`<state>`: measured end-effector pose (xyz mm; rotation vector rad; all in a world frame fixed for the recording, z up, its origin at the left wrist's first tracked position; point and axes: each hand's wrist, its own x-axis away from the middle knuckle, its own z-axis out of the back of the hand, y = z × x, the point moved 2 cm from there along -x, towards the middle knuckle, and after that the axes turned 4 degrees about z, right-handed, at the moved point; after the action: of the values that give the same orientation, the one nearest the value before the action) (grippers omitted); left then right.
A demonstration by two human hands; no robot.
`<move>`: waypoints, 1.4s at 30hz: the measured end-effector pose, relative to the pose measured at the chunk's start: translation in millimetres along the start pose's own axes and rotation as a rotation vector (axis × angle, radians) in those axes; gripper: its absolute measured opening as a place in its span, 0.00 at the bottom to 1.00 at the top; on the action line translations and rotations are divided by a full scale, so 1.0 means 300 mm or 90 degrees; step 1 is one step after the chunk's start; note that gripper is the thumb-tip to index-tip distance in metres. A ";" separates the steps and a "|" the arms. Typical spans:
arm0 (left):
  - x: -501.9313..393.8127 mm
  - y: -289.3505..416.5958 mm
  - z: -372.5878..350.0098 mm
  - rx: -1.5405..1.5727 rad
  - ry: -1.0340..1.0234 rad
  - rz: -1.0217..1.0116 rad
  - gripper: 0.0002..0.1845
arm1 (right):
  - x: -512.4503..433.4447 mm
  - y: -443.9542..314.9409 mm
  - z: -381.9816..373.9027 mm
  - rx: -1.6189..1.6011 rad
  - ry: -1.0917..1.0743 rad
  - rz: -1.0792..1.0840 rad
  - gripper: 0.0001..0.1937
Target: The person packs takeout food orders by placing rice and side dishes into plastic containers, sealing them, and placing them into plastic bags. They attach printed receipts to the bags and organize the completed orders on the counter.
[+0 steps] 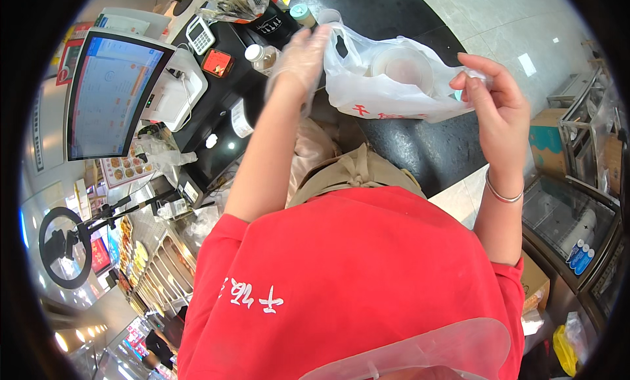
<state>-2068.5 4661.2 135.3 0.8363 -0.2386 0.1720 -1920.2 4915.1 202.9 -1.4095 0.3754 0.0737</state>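
A white plastic carrier bag (344,92) with red writing lies on the black counter (418,149), spread between my hands. Inside it sits a round translucent plastic container (401,67). My left hand (299,58), in a clear disposable glove, has its fingertips at the bag's left handle and seems to grip it. At the other side, my bare right hand (494,97) pinches the bag's right handle between thumb and fingers. Just beyond the left fingertips stands a clear cup (330,17).
Beside my left hand stand a white-lidded jar (263,56), a green-lidded jar (302,15) and a black bin (268,23) of wrapped utensils. Further left are a payment keypad (201,35) and a touchscreen monitor (115,97). A glass-topped chest (566,222) is on the right.
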 end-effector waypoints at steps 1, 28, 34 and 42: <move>0.005 0.029 -0.035 -0.043 -0.023 0.014 0.37 | 0.003 -0.001 -0.004 -0.002 0.003 -0.005 0.13; 0.059 0.226 -0.185 0.109 -0.641 -0.231 0.16 | -0.198 0.157 0.032 0.238 -0.249 0.132 0.19; 0.029 0.171 -0.210 0.211 -0.560 -0.341 0.23 | -0.162 0.190 -0.017 0.258 -0.169 0.003 0.05; 0.063 0.184 -0.192 0.001 -0.495 -0.424 0.06 | -0.017 0.176 -0.033 0.064 -0.230 0.084 0.09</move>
<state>-2055.7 4741.9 142.6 0.9132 -0.6670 -0.7925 -1941.4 4915.3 153.2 -1.2415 0.1679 0.4061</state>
